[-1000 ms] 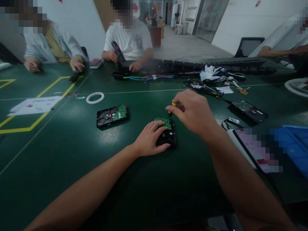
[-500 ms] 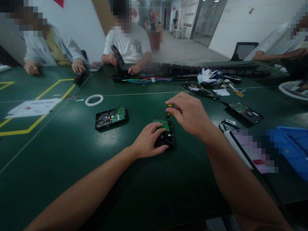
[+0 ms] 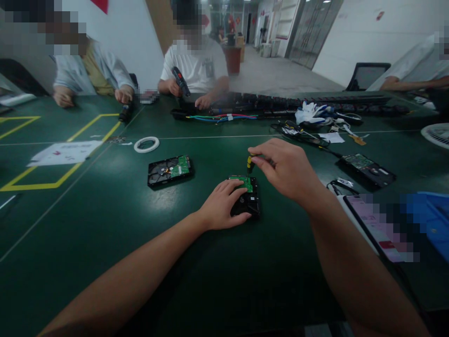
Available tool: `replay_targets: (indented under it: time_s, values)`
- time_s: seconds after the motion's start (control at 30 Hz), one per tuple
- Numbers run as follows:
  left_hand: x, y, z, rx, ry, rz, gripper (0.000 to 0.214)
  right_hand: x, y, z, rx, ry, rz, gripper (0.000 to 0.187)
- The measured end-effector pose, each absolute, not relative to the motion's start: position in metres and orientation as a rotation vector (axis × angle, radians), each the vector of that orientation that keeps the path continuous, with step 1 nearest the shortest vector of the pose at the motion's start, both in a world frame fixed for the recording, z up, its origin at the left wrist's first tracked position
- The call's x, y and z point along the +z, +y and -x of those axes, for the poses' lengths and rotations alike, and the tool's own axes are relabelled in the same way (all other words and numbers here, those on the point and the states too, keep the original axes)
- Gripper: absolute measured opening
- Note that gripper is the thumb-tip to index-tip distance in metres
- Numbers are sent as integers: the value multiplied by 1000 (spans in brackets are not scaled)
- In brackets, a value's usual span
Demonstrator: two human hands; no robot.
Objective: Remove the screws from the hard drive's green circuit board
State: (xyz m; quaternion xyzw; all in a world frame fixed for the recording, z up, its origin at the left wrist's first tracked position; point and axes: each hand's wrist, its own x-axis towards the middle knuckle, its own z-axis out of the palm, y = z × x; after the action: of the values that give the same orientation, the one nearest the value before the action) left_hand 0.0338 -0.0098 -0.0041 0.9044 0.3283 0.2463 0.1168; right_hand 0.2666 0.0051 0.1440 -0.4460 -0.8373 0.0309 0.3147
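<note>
Under my left hand [image 3: 224, 203] lies a black hard drive [image 3: 253, 208] with a green circuit board [image 3: 247, 184]. The fingers are spread over the drive and its board, and the thumb lies across its near part. My right hand [image 3: 280, 171] is closed on a small screwdriver with a yellow and black handle [image 3: 249, 164], thumb and fingers pinching near its top. The screwdriver stands roughly upright over the far edge of the board. Whether its tip touches a screw, I cannot tell.
Another hard drive [image 3: 168, 171] lies left, beyond it a white tape roll [image 3: 146, 144]. To the right are a third drive [image 3: 366, 169], a phone [image 3: 377, 229] and a blue tray [image 3: 433, 220]. Across the table, a person holds a power screwdriver [image 3: 180, 81] near cable bundles.
The view has swung slightly left, so the whole scene sits further right. My right fingers have shifted on the screwdriver, showing more of its yellow handle. My left hand stays on the drive.
</note>
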Motion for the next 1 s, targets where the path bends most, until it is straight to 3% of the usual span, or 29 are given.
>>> replay_targets:
  time_s: [0.1,0.3,0.47,0.63,0.8,1.0]
  values:
    - [-3,-10,-34,720,955,-2650,73,145,5,-267,75,-2220,1165,20]
    - [-3,-10,-33,728,954,-2635,73,148,3,-267,-12,-2178,1267,5]
    - [-3,-10,-33,720,960,-2636,73,144,4,-266,-121,-2147,1385,19]
    - [-2,-11,-34,736,961,-2636,72,144,7,-268,-74,-2168,1321,2]
    - [-3,-10,-34,724,955,-2656,73,149,4,-268,52,-2224,1218,22]
    - [-3,-10,-34,719,960,-2657,71,147,3,-266,49,-2176,1247,27]
